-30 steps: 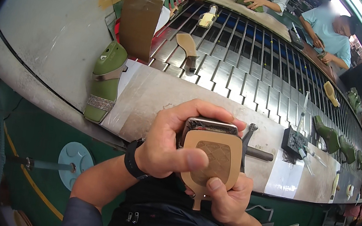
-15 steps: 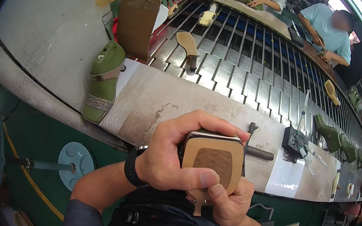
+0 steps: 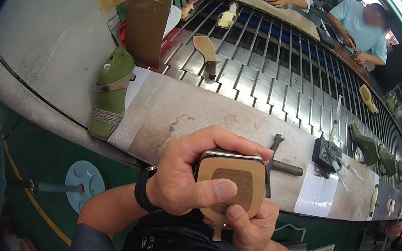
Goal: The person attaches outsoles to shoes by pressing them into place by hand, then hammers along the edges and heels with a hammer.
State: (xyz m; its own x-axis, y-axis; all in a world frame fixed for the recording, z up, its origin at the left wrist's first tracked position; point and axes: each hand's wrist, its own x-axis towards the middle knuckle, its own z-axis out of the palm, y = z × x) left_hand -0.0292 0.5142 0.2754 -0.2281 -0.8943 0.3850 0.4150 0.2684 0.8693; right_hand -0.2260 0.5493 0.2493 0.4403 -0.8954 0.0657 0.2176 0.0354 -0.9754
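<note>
Both my hands hold a shoe with its tan sole (image 3: pixel 257 185) turned up, above the bench's front edge. A brown textured patch sits in the middle of the sole, and a narrow tan strip hangs from the lower end. My left hand (image 3: pixel 181 176) wraps the left side and far edge, its thumb pressed on the patch. Gripping the lower right side, my right hand (image 3: pixel 254 230) has its thumb on the sole close to the left thumb. The shoe's underside is hidden. Just beyond lies a hammer (image 3: pixel 287 168). A green shoe last with a strap (image 3: pixel 111 95) stands at the left.
Beyond the bench (image 3: pixel 171 116) runs a metal slat conveyor (image 3: pixel 248 81) bearing a loose tan sole (image 3: pixel 204 49) and several green lasts (image 3: pixel 363 143). A black block (image 3: pixel 327 153) with syringes stands at the right. Two people (image 3: pixel 360 32) work across the conveyor.
The shoe and both hands sit slightly lower and further left in the picture. My grip looks the same, with both thumbs still on the sole.
</note>
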